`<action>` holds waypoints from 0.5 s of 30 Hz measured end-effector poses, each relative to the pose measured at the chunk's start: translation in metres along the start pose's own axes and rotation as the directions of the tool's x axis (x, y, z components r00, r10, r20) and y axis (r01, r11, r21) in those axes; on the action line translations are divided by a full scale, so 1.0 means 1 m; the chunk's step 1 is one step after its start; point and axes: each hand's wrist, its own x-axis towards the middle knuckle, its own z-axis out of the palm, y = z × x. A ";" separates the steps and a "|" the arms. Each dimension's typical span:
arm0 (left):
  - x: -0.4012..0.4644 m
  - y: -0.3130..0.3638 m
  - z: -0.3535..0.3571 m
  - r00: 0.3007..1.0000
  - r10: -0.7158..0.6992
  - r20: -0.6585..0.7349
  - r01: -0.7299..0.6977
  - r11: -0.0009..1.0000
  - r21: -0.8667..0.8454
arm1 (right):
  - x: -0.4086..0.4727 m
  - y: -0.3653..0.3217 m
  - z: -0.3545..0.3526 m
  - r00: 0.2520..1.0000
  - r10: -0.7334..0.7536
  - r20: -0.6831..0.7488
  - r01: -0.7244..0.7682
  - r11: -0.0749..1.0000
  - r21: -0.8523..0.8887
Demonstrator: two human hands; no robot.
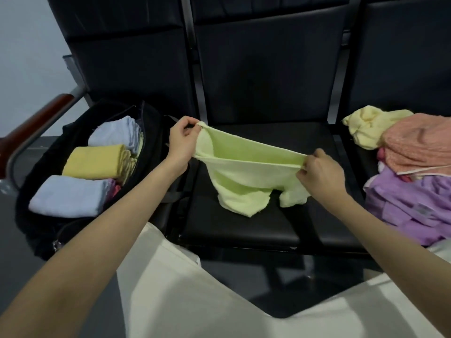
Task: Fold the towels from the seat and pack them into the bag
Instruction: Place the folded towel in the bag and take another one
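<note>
Head view: pinching green towel point(244, 176) corners in left grip point(181, 140) and right grip point(317, 172), best pulled taut between before folding.

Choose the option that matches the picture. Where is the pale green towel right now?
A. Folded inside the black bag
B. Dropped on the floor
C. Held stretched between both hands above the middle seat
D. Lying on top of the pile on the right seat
C: the left hand and right hand each pinch an end of the pale green towel, which hangs over the middle seat.
</note>
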 end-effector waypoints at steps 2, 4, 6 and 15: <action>-0.002 0.007 -0.005 0.996 0.029 0.089 -0.033 0.998 0.046 | 0.000 0.012 0.002 1.000 -0.008 0.007 0.008 1.000 0.002; -0.003 0.009 -0.013 0.982 0.064 0.179 -0.093 0.983 0.160 | -0.002 0.022 0.008 1.000 -0.016 0.025 0.016 1.000 0.015; -0.002 0.008 -0.024 0.954 0.072 0.290 -0.160 0.942 0.295 | -0.004 0.032 0.012 0.998 -0.029 0.060 0.027 0.999 0.035; -0.006 -0.004 -0.052 0.904 -0.207 0.374 -0.013 0.861 0.509 | -0.003 0.042 -0.008 0.996 -0.077 -0.044 0.087 0.946 0.312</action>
